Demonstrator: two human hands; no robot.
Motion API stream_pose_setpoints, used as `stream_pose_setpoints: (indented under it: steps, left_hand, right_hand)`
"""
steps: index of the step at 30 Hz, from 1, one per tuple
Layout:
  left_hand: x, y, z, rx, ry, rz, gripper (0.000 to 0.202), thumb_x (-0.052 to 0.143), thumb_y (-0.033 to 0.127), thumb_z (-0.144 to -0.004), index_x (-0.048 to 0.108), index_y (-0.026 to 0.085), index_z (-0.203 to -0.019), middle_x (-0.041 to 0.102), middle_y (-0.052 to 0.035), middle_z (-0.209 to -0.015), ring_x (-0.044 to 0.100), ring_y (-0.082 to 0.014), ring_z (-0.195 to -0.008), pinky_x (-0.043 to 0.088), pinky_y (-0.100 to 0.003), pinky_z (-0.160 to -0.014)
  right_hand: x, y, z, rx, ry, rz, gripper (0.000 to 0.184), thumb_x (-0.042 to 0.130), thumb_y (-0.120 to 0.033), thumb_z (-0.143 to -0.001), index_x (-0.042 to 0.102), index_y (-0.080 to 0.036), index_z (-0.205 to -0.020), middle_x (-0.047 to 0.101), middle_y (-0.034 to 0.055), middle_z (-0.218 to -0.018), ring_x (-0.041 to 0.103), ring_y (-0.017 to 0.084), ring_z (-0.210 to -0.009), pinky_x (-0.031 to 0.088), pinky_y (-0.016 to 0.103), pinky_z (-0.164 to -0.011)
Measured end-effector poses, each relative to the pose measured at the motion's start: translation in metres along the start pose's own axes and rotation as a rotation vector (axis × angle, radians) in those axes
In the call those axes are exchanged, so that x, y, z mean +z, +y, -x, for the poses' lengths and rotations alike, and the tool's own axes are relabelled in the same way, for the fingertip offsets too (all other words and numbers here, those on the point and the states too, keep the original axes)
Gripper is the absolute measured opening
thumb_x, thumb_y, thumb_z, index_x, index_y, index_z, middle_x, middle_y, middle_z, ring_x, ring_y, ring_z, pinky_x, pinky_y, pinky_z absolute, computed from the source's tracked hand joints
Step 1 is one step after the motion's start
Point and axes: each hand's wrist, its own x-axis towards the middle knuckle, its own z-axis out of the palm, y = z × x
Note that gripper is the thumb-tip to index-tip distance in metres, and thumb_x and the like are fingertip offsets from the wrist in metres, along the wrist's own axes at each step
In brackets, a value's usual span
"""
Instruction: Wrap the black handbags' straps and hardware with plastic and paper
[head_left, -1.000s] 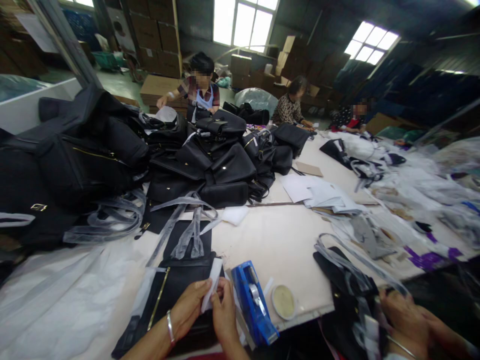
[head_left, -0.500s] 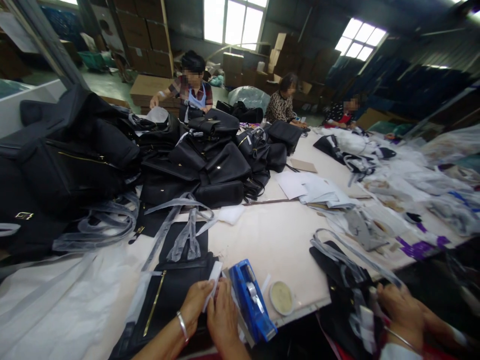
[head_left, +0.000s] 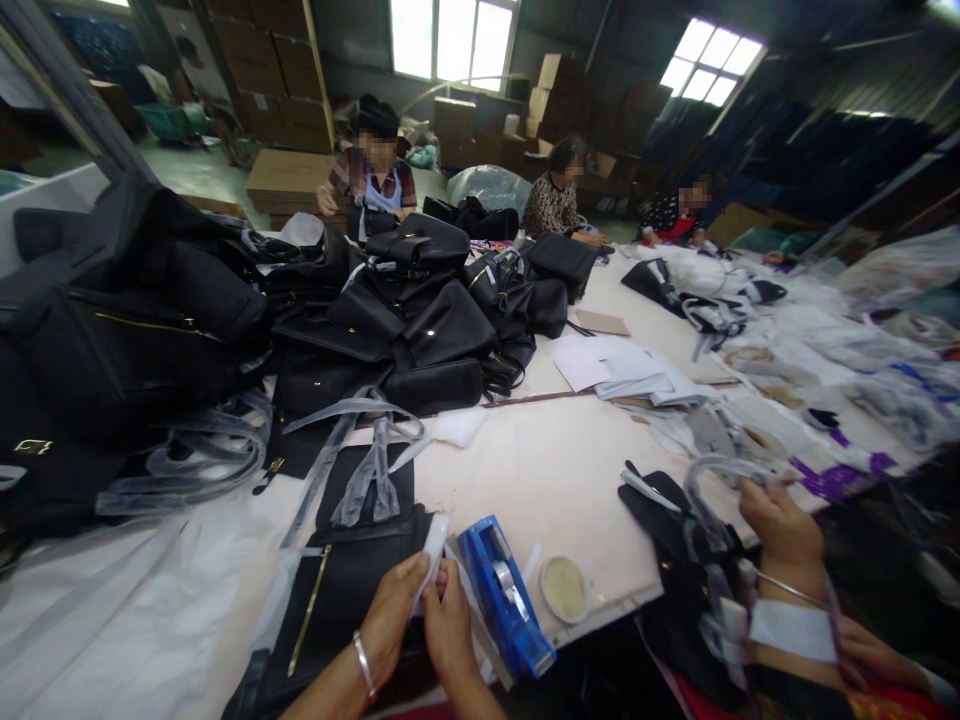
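A black bag (head_left: 360, 590) with a gold zip lies flat at the table's front edge. Over its right side, my left hand (head_left: 395, 608), with a silver bangle at the wrist, pinches a narrow white wrapped strip (head_left: 435, 545). My right hand (head_left: 450, 625) is closed on the lower part of the same strip, its fingertips close to the left thumb. Whether the strip is joined to the bag is hidden by my hands. Just right of my right hand stands a blue tape dispenser (head_left: 504, 600). Clear plastic-wrapped straps (head_left: 367, 480) lie across the bag's top.
Black bags (head_left: 420, 330) are heaped across the table. A round tub (head_left: 564, 588) sits beside the dispenser, with white sheets (head_left: 622, 370) farther back. At right, a co-worker's hand (head_left: 784, 520) holds a wrapped strap over another black bag (head_left: 675, 560). More people sit across the table.
My right hand has shifted slightly, its fingers now more curled against the strip. My left hand keeps its pinch. The co-worker's hand at right has risen, lifting a wrapped strap.
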Motion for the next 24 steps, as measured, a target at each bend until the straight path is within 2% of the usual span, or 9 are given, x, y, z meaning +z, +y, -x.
stream_pose_setpoints:
  steps: [5,11,13,15,18,19,21,24]
  left_hand:
    - [0.003,-0.005,-0.004,0.016,0.09,-0.013,0.042,0.072,0.049,-0.071,0.073,0.013,-0.092,0.074,-0.0094,-0.085,0.066,-0.0236,-0.081,0.05,-0.03,-0.073]
    - [0.004,-0.014,-0.017,-0.009,0.16,-0.02,0.043,0.074,0.053,-0.065,0.072,0.014,-0.083,0.073,-0.0058,-0.075,0.066,-0.0222,-0.077,0.049,-0.031,-0.075]
    - [0.003,-0.015,-0.019,-0.022,0.162,-0.027,0.044,0.076,0.053,-0.062,0.071,0.014,-0.08,0.072,-0.0055,-0.07,0.066,-0.0217,-0.073,0.05,-0.031,-0.073]
    - [0.0,-0.016,-0.021,-0.031,0.156,-0.038,0.044,0.078,0.053,-0.058,0.07,0.013,-0.076,0.07,-0.0052,-0.066,0.065,-0.0206,-0.066,0.05,-0.03,-0.067]
    - [-0.002,-0.017,-0.023,-0.029,0.159,-0.068,0.045,0.079,0.054,-0.056,0.069,0.013,-0.073,0.067,-0.0043,-0.06,0.062,-0.0177,-0.056,0.048,-0.028,-0.057]
    - [-0.003,-0.018,-0.023,-0.023,0.161,-0.083,0.045,0.078,0.054,-0.057,0.068,0.013,-0.073,0.067,-0.0041,-0.06,0.061,-0.0169,-0.054,0.047,-0.027,-0.055]
    - [-0.002,-0.02,-0.025,-0.01,0.162,-0.125,0.044,0.076,0.054,-0.06,0.068,0.013,-0.075,0.065,-0.0034,-0.058,0.059,-0.0157,-0.051,0.045,-0.026,-0.051]
    - [0.001,-0.024,-0.026,0.034,0.159,-0.202,0.043,0.073,0.053,-0.065,0.066,0.013,-0.078,0.061,-0.0011,-0.055,0.054,-0.0141,-0.048,0.041,-0.024,-0.048]
  right_hand:
    - [-0.002,0.0,0.002,-0.244,0.135,0.355,0.022,0.038,-0.034,-0.093,0.056,-0.023,-0.096,0.065,0.0066,-0.082,0.064,0.022,-0.072,0.049,0.031,-0.062]
    - [0.005,0.006,-0.003,-0.304,0.165,0.438,0.023,0.036,-0.029,-0.093,0.057,-0.02,-0.093,0.062,0.0102,-0.082,0.062,0.024,-0.073,0.05,0.033,-0.061]
    - [0.002,0.005,-0.005,-0.315,0.148,0.467,0.02,0.039,-0.026,-0.091,0.057,-0.019,-0.093,0.062,0.0107,-0.082,0.061,0.024,-0.074,0.05,0.034,-0.063]
    - [-0.01,0.001,-0.005,-0.322,0.042,0.457,0.016,0.043,-0.021,-0.087,0.057,-0.018,-0.094,0.062,0.0097,-0.084,0.062,0.023,-0.077,0.05,0.035,-0.068]
    - [-0.036,-0.01,-0.007,-0.261,-0.261,0.261,0.026,0.052,-0.017,-0.079,0.057,-0.02,-0.104,0.065,0.0051,-0.093,0.063,0.021,-0.082,0.051,0.033,-0.074]
    - [-0.044,-0.014,-0.009,-0.209,-0.309,0.165,0.029,0.054,-0.018,-0.078,0.057,-0.022,-0.107,0.066,0.0035,-0.095,0.063,0.02,-0.082,0.051,0.032,-0.074]
    - [-0.056,-0.02,-0.015,-0.092,-0.264,0.02,0.028,0.053,-0.024,-0.081,0.058,-0.025,-0.109,0.067,0.0022,-0.093,0.064,0.02,-0.079,0.051,0.032,-0.071]
    - [-0.058,-0.022,-0.03,0.012,-0.097,-0.064,0.02,0.051,-0.035,-0.085,0.062,-0.025,-0.098,0.067,0.0033,-0.082,0.064,0.02,-0.073,0.049,0.03,-0.065]
